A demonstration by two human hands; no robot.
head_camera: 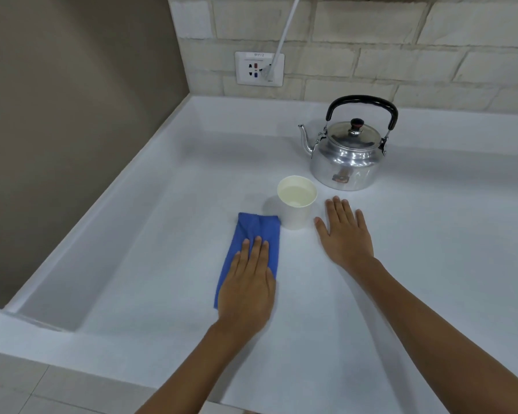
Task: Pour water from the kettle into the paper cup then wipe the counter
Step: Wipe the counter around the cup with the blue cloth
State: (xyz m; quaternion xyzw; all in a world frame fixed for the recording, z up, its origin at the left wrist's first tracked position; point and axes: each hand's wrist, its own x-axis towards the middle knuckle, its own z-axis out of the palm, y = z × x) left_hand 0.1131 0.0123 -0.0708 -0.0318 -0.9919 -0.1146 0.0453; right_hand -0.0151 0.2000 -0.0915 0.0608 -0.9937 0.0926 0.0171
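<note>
A shiny metal kettle with a black handle stands upright at the back right of the white counter, spout pointing left. In front of it a white paper cup holds water. A folded blue cloth lies flat just left of the cup. My left hand rests flat on the near half of the cloth, fingers straight and together. My right hand lies flat on the bare counter to the right of the cup, fingers spread, holding nothing and not touching the cup.
A wall socket with a white cable plugged in sits on the brick wall behind. A beige wall closes the left side. The counter has a raised rim at left and back; its front edge runs near me.
</note>
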